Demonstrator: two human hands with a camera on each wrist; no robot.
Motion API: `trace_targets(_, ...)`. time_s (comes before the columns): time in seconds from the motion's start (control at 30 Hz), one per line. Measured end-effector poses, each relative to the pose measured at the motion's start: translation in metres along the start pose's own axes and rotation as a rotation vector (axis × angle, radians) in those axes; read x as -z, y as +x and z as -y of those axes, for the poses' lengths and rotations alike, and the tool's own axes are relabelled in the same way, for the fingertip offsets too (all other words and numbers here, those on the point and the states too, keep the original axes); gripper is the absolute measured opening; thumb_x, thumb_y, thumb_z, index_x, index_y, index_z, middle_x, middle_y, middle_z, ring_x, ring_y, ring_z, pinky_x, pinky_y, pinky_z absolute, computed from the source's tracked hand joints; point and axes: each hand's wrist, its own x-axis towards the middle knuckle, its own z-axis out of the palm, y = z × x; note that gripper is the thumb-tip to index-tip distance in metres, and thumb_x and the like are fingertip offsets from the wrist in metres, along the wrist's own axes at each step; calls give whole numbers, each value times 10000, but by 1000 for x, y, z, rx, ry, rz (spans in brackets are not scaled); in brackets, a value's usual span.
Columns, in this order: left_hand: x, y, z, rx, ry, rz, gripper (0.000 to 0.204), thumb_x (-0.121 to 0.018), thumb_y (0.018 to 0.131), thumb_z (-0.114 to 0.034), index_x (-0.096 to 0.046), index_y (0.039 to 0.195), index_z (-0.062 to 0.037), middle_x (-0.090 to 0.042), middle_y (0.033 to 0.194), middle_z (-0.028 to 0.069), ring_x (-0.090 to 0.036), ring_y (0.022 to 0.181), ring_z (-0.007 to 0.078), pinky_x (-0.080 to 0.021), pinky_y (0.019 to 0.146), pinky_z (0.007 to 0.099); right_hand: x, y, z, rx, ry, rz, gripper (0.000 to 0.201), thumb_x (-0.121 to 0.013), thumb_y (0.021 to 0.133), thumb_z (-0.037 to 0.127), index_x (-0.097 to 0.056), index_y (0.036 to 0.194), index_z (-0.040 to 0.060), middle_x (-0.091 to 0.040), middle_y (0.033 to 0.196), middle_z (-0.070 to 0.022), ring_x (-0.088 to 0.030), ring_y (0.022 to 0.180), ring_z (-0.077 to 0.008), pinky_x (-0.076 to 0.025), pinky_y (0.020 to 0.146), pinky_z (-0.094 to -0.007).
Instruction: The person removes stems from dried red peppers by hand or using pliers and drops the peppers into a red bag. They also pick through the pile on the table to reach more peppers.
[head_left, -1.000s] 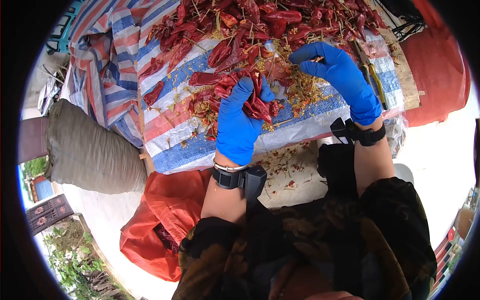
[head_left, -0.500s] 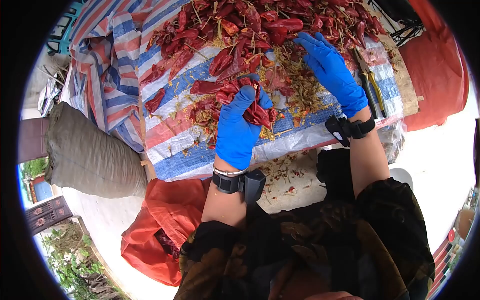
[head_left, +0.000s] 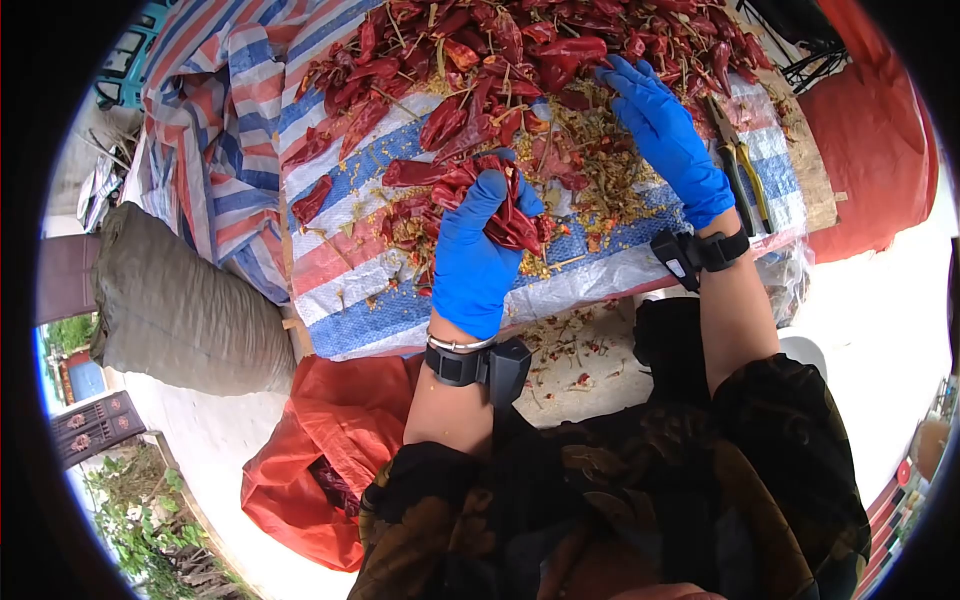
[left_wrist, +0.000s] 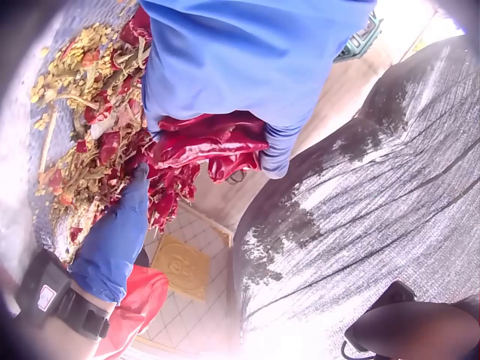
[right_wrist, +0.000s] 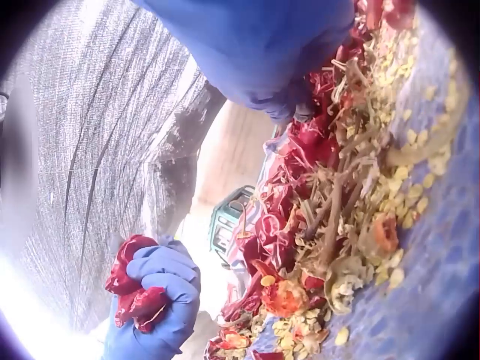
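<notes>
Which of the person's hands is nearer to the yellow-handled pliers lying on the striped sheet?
Right. The right hand reaches into the chillies just beside the pliers; the left hand holds a bunch of chillies farther away.

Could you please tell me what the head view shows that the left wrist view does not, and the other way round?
Only the head view shows the big chilli pile, the pliers beside the right hand, the striped tarp and the orange bag. Only the left wrist view shows the underside of the left hand, its fingers curled round the chilli bunch. Both show both blue-gloved hands, that bunch and the scattered seeds.
</notes>
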Motion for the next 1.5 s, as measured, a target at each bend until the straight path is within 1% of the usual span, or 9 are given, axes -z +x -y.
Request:
trace_targets(0.23, 2, -2, -2, 14, -36, 35, 300, -681, 755, -94, -564, 1030, -63, -600, 906, 26, -582, 813, 155, -492, 717, 292, 35, 10, 51, -444, 1098, 9, 256, -492, 880, 88, -570, 1118, 35, -601, 1085, -54, -536, 1008, -122, -402, 885, -251)
trace_targets(0.53, 7, -5, 0, -56, 30, -9, 347, -647, 787, -131, -529, 1093, -19, -592, 892, 76, -572, 812, 206, -469, 768, 356, 20, 3, 59, -407, 953, 28, 313, -492, 824, -10, -552, 1130, 16, -585, 1123, -58, -532, 1030, -123, -402, 898, -241)
trace_targets(0.87, -6, -14, -5, -84, 160, -5, 310, -617, 735, 33, -526, 1027, -17, -595, 999, 87, -589, 835, 175, -492, 763, 323, 20, -4, 66, -684, 1473, 208, 356, -459, 859, 40, -474, 1213, 15, -527, 1201, -36, -533, 1001, -90, -456, 802, -222)
trace_targets(1.0, -15, -14, 3, -329, 828, 149, 406, -603, 687, 100, -454, 1039, -35, -464, 1266, 138, -569, 874, 135, -493, 733, 267, 19, -6, 83, -776, 1478, 373, 335, -454, 868, 66, -481, 1193, -11, -532, 1187, -71, -544, 985, -100, -464, 792, -225)
trace_targets(1.07, -12, -12, 8, -549, 1026, 244, 431, -633, 678, 86, -450, 1050, -34, -473, 1255, 129, -566, 885, 132, -490, 738, 262, 14, -8, 87, -748, 1421, 351, 319, -450, 871, 74, -496, 1170, -28, -548, 1155, -86, -559, 968, -112, -468, 789, -225)
trace_targets(1.17, -12, -12, 6, -437, 916, 46, 343, -686, 682, 0, -504, 970, -31, -588, 1015, 82, -571, 802, 110, -482, 689, 251, 17, -14, 93, -748, 1420, 404, 265, -460, 893, 126, -568, 1107, 15, -631, 938, -46, -569, 662, -79, -435, 557, -164)
trace_targets(1.23, -13, -13, 3, -367, 850, -63, 290, -718, 679, -51, -527, 897, -42, -621, 814, 43, -576, 715, 100, -477, 643, 240, 29, -13, 101, -740, 1235, 428, 291, -442, 900, 146, -545, 1135, 10, -591, 1051, -76, -555, 674, -82, -431, 594, -175)
trace_targets(1.37, -12, -11, 1, -439, 867, -70, 277, -711, 686, -47, -528, 894, -41, -621, 826, 46, -578, 715, 95, -476, 629, 240, 34, -6, 109, -410, 1013, 294, 281, -452, 898, 143, -550, 1131, 21, -590, 1093, -88, -564, 666, -91, -445, 622, -186)
trace_targets(1.5, -14, -12, 1, -359, 858, -75, 278, -711, 685, -46, -527, 893, -39, -620, 821, 45, -586, 715, 103, -479, 627, 244, 30, -5, 114, -446, 1091, 241, 250, -531, 862, 107, -586, 1102, 65, -617, 876, -25, -557, 669, -63, -488, 517, -208)
